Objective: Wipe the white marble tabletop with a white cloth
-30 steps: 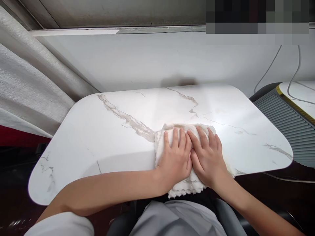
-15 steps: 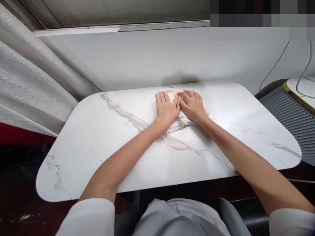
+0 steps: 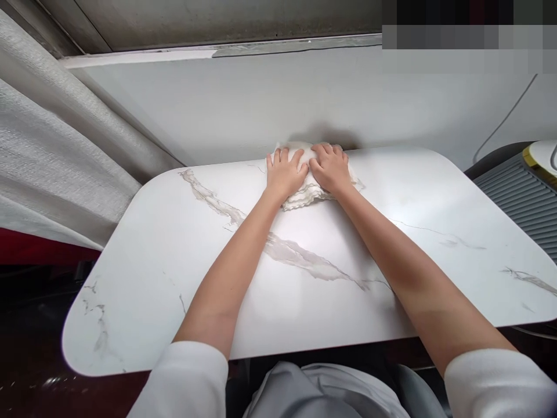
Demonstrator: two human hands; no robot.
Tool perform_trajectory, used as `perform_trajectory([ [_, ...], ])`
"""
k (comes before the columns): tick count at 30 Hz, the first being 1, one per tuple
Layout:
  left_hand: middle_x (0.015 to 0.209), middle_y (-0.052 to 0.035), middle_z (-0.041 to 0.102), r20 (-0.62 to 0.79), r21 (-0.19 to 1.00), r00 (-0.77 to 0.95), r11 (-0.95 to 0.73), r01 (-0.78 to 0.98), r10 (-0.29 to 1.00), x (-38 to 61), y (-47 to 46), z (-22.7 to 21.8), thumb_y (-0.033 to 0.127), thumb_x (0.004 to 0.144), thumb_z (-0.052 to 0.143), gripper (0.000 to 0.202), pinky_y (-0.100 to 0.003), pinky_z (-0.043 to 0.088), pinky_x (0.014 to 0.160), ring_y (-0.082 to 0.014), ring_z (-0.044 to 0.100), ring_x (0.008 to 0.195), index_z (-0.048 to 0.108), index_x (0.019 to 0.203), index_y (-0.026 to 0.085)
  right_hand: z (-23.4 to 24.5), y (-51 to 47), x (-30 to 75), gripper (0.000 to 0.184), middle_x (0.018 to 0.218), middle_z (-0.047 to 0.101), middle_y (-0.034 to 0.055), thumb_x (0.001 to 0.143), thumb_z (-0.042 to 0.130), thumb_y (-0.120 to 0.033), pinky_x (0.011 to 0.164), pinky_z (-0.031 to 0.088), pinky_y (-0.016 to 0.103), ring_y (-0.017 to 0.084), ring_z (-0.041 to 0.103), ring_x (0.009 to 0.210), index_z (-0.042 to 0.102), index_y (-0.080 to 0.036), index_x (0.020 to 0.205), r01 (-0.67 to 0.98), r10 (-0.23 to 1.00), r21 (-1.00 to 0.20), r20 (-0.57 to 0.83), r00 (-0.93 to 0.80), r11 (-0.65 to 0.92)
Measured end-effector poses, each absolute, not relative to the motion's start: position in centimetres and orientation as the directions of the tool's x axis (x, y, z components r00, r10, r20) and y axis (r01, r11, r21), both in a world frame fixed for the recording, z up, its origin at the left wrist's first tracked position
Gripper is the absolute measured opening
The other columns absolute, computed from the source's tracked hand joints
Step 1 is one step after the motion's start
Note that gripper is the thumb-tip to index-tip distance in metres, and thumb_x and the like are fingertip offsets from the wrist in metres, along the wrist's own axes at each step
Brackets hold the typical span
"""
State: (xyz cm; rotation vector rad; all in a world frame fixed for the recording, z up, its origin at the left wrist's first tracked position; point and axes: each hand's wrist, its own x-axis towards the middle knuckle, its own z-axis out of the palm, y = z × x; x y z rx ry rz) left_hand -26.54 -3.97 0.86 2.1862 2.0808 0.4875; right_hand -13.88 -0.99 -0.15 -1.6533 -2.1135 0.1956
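A folded white cloth [image 3: 307, 196] with a scalloped edge lies at the far edge of the white marble-patterned table [image 3: 195, 249]. My left hand [image 3: 285, 174] rests flat on the cloth's left part, fingers spread and pressing down. On its right part lies my right hand [image 3: 331, 169], palm down, with the fingers apart and a little bent. The two thumbs are close to each other over the middle of the cloth. Both arms are stretched forward across the table. The cloth's underside is hidden.
A pale wall [image 3: 217, 110] rises right behind the table. A light curtain [image 3: 56, 151] hangs at the left. To the right stands a grey ribbed unit [image 3: 517, 191] with a white top, and a cable [image 3: 507, 116] runs down the wall above it.
Both hands have pushed the cloth forward, away from me, to the table's far edge. More of the tabletop shows in front of the cloth. The view has shifted slightly.
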Motion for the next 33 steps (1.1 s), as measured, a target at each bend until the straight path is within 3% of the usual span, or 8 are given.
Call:
perform_trajectory([
  [8,0.151,-0.0102,0.045,0.211,0.291,-0.096,0.031,0.956,0.973,-29.5,-3.0,0.5,0.042,0.099,0.031,0.05,-0.056,0.014,0.121,-0.0266,0.032,0.145,0.044,0.143,0.023,-0.2,0.5,-17.3,0.047,0.139,0.055,0.0113,0.091,0.033,-0.029,0.109,0.027,0.053,0.035,0.042,0.125,0.056,-0.017,0.13,0.874,0.938,-0.373,0.27,-0.218,0.31],
  [14,0.141,-0.0136,0.055,0.197,0.288,-0.113,0.052,0.956,0.974,-30.3,-2.8,0.9,0.04,0.097,0.033,0.046,-0.058,0.015,0.12,-0.0291,0.04,0.139,0.054,0.133,0.019,0.0,0.4,-18.6,0.048,0.14,0.054,0.0125,0.092,0.032,-0.028,0.109,0.026,0.053,0.036,0.042,0.126,0.054,-0.015,0.132,0.898,0.944,-0.331,0.253,-0.212,0.291],
  [22,0.123,-0.0181,0.066,0.315,0.242,-0.202,0.127,0.962,0.927,-30.0,-3.6,1.1,0.032,0.097,0.031,0.043,-0.054,0.023,0.117,-0.0329,0.054,0.123,0.066,0.114,0.013,0.2,-1.2,-18.7,0.051,0.151,0.046,0.0036,0.096,0.028,-0.031,0.115,0.02,0.054,0.034,0.033,0.138,0.05,-0.022,0.141,0.847,0.921,-0.366,0.215,-0.326,0.385],
  [28,0.129,-0.0196,0.061,0.336,0.232,-0.148,0.071,0.97,0.93,-29.3,-5.7,0.4,0.025,0.098,0.034,0.039,-0.043,0.027,0.117,-0.0299,0.047,0.132,0.06,0.121,0.008,0.2,-3.8,-17.9,0.054,0.155,0.039,0.0054,0.097,0.027,-0.032,0.117,0.015,0.058,0.036,0.025,0.144,0.045,-0.019,0.146,0.856,0.926,-0.357,0.196,-0.323,0.374],
  [33,0.137,-0.0163,0.057,0.305,0.168,-0.068,0.017,0.986,0.95,-28.1,-9.7,0.5,0.022,0.097,0.031,0.047,-0.048,0.029,0.115,-0.0308,0.045,0.134,0.051,0.138,0.012,0.0,-6.9,-15.6,0.053,0.155,0.04,0.0046,0.095,0.033,-0.039,0.119,0.015,0.057,0.034,0.024,0.146,0.049,-0.022,0.143,0.811,0.912,-0.416,0.194,-0.363,0.411],
])
